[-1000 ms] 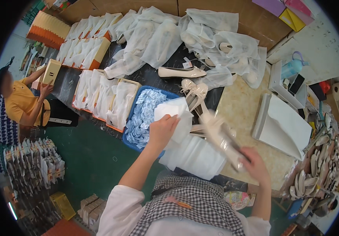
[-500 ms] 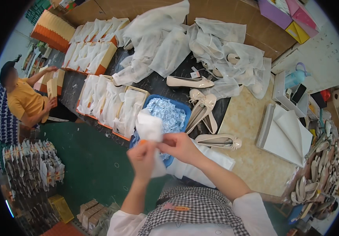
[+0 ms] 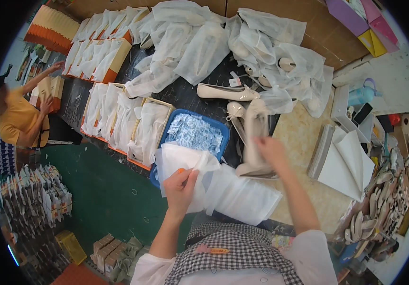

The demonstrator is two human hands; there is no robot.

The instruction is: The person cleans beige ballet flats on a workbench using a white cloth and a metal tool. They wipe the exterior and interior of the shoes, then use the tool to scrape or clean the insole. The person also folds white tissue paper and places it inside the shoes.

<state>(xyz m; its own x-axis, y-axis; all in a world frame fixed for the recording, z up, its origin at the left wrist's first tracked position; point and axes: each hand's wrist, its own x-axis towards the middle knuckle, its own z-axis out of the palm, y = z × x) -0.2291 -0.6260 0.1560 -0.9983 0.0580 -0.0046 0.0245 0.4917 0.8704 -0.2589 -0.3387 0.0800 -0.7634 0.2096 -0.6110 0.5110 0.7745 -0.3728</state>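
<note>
On the dark worktable (image 3: 185, 92), the left hand (image 3: 181, 187) pinched a thin white fabric bag (image 3: 185, 164) at six o'clock from the blue plastic tray (image 3: 218, 128), while the right hand (image 3: 271, 149) gripped a cream pointed shoe (image 3: 252, 142).

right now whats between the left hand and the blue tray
In the head view, only the white fabric bag that the left hand holds; its upper edge overlaps the near rim of the blue tray of small white packets.
</note>
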